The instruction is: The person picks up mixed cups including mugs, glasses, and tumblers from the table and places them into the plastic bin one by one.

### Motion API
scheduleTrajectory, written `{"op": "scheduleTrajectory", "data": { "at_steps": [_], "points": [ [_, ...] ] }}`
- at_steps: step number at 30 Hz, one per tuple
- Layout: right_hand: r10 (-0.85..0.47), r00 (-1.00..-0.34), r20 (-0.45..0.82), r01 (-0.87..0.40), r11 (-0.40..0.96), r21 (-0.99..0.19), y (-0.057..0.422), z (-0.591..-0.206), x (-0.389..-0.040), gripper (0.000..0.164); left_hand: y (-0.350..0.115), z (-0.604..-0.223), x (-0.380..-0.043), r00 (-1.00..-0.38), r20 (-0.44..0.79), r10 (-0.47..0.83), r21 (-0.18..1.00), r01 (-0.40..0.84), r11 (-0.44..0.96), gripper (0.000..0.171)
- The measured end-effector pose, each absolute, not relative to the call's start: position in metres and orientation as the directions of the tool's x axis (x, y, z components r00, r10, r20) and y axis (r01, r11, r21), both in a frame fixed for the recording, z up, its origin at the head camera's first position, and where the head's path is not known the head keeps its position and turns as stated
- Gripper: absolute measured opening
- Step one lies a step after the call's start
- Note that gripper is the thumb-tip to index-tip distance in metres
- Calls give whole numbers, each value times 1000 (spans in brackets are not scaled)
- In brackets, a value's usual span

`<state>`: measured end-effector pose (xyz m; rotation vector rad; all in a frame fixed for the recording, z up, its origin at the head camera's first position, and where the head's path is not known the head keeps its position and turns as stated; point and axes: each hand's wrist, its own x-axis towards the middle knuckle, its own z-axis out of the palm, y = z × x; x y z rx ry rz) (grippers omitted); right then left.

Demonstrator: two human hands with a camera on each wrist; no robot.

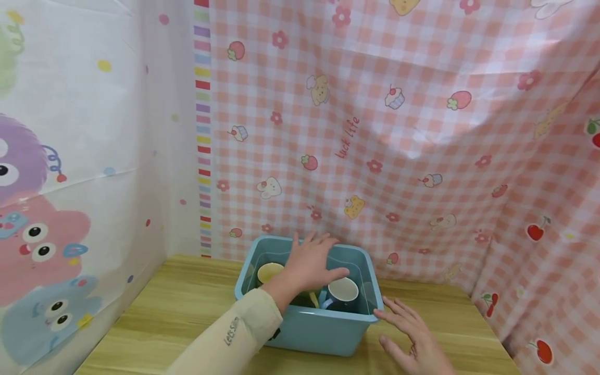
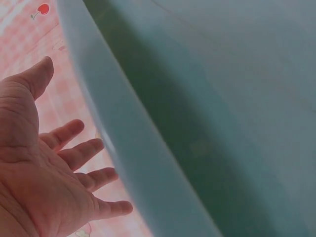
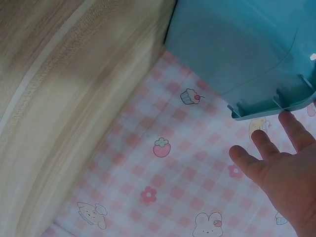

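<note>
A blue plastic bin [image 1: 319, 332] stands on the wooden table in the head view, with cups inside. My left hand [image 1: 309, 263] reaches over the bin, its fingers spread towards the far rim. In the left wrist view, that hand [image 2: 54, 168] is beside the bin's rim [image 2: 123, 108] with nothing in it. Below the forearm sits a cup with a yellow inside [image 1: 270, 271]; a dark cup with a white inside [image 1: 344, 289] is to its right. My right hand [image 1: 412, 336] is at the right front corner, fingers extended. In the right wrist view its fingertips [image 3: 286, 118] are close against the bin's rim.
Behind the bin hangs a pink checked cloth [image 1: 290, 135] with printed fruit and animals. A white cloth with cartoon figures [image 1: 159, 156] hangs to the left. The wooden tabletop [image 1: 178, 307] extends on both sides of the bin.
</note>
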<state>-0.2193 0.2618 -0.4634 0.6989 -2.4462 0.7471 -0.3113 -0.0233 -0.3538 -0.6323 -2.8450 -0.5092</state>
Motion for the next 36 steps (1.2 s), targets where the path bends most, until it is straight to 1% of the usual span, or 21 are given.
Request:
{"op": "scheduleTrajectory", "data": {
  "at_steps": [6, 13, 19, 27, 36],
  "points": [
    [-323, -757, 568, -588, 717, -375, 261, -464, -219, 51, -29, -351, -310, -899, 245, 364, 297, 427, 854, 74],
    [-319, -760, 567, -579, 729, -365, 262, -466, -219, 53, -34, -352, -309, -901, 245, 357, 259, 416, 872, 75],
    [-319, -740, 593, -599, 713, -365, 261, -468, -220, 58, -43, -351, -307, -909, 241, 340, 275, 400, 875, 75],
    [-319, -724, 611, -620, 688, -376, 260, -470, -220, 61, -60, -349, -304, -924, 226, 308, 290, 366, 884, 77],
    [-312, -736, 600, -614, 682, -398, 260, -470, -219, 59, -77, -352, -300, -925, 261, 276, 318, 352, 880, 75]
  ]
}}
